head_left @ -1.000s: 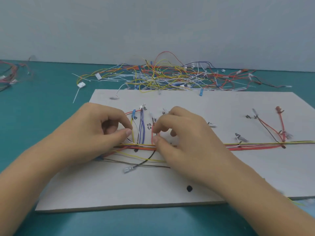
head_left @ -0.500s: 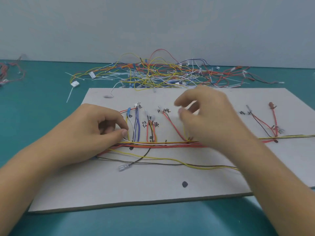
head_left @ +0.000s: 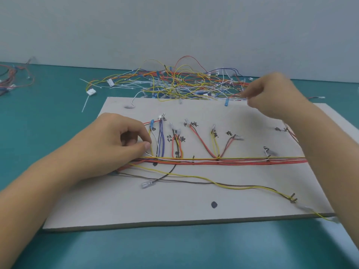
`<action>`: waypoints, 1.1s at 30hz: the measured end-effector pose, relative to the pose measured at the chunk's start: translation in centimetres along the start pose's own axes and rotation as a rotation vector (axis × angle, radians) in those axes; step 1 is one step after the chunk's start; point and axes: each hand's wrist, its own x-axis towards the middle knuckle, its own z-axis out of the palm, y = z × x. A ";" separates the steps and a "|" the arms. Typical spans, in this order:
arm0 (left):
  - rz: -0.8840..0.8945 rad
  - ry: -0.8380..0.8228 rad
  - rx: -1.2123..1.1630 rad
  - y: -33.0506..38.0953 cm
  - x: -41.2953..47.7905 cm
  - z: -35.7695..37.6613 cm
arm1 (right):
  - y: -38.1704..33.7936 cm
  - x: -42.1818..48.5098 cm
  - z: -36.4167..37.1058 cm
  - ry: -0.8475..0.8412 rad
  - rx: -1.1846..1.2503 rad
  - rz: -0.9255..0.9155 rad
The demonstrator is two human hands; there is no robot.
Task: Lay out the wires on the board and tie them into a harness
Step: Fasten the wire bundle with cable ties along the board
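With the wire bundle (head_left: 223, 161) pinched down by the left hand (head_left: 116, 146), the far pile (head_left: 174, 84) is reached by the blurred right hand (head_left: 272, 96), whose grip cannot be told; one wire must be drawn free.

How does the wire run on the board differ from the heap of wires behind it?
The wire run lies straight and packed across the board; the heap is a loose tangle with loops standing up. The run is on the board, the heap on the table beyond its far edge. The left hand grips the run's left end; the right hand is at the heap's right side. Both mix red, yellow and white wires.
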 end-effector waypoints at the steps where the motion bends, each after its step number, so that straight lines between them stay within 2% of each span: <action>1: -0.002 0.003 0.001 0.0 0.1 0.0 | 0.2 0.4 0.3 -0.012 0.018 0.009; 13: -0.005 0.016 0.031 -0.1 0.1 0.0 | 0.9 0.5 2.8 -0.132 0.014 -0.176; 17: -0.007 0.022 0.015 0.0 0.0 0.0 | 1.5 0.2 2.8 -0.115 0.047 -0.150; 23: -0.007 0.028 0.035 -0.2 0.1 0.1 | 0.7 0.2 3.4 -0.183 -0.188 -0.104; 26: -0.008 0.023 0.035 -0.4 0.1 0.2 | 0.2 -0.6 2.7 -0.167 -0.196 -0.111; 29: 0.010 0.026 0.038 -0.5 0.2 0.2 | -0.9 -2.3 1.3 -0.020 -0.078 -0.155; 31: 0.028 0.041 0.053 -0.7 0.1 0.2 | -2.4 -3.8 0.7 0.070 0.113 -0.201; 33: 0.061 0.112 0.059 -0.7 0.1 0.3 | -4.6 -5.5 0.8 0.050 0.332 -0.277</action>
